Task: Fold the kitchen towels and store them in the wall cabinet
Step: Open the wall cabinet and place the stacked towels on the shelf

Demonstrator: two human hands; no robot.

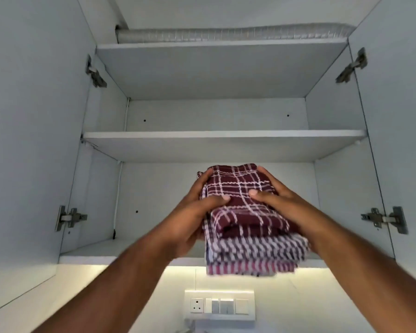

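Head view. Folding apparently finished: stack of kitchen towels [250,219], maroon check uppermost, striped ones beneath, held at the front edge of the bottom shelf [87,257] of the wall cabinet [216,114], seemingly not yet set down inside. Left hand [192,212] and right hand [283,203] clasping opposite sides of the stack, fingers curled round it, thumbs pressing on top. Remaining, by judgement: slide in, release, close the open doors [34,140]. Above the bottom shelf, two further shelves [221,135] and a ribbed duct [226,33]; below it, a switch panel [220,305]. No obstacle visible between stack and bottom shelf.
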